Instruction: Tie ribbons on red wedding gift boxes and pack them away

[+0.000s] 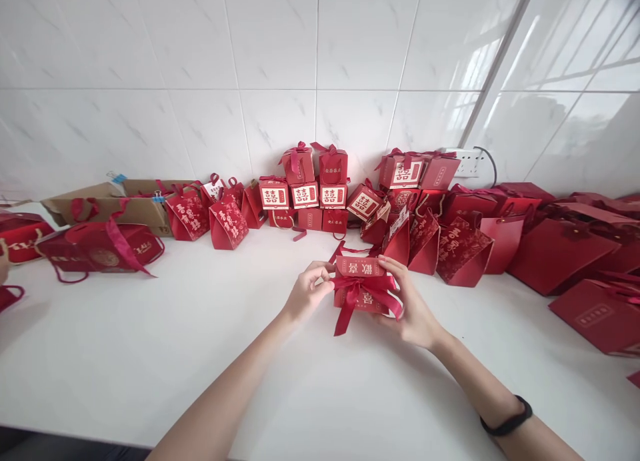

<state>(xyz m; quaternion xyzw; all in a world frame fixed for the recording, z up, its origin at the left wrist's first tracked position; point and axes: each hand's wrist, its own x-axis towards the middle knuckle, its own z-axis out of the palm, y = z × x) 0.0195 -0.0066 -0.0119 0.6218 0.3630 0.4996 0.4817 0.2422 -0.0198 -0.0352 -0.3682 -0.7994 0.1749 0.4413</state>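
While ribboned, box [363, 269] btwn L grip [306, 291], R grip [413, 307].

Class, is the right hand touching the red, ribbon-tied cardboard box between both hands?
Touching: the head view shows the right hand gripping the box at its right end.

Satiny ribbon [357, 287] w/ sheen, smooth cardbd box [362, 269], v. glossy wall tiles [280, 37]

One head-worn camera looks forward and down across the counter [320, 394] to the tiled wall [280, 41]. It is near the left hand [305, 293] and right hand [414, 314], both below centre.
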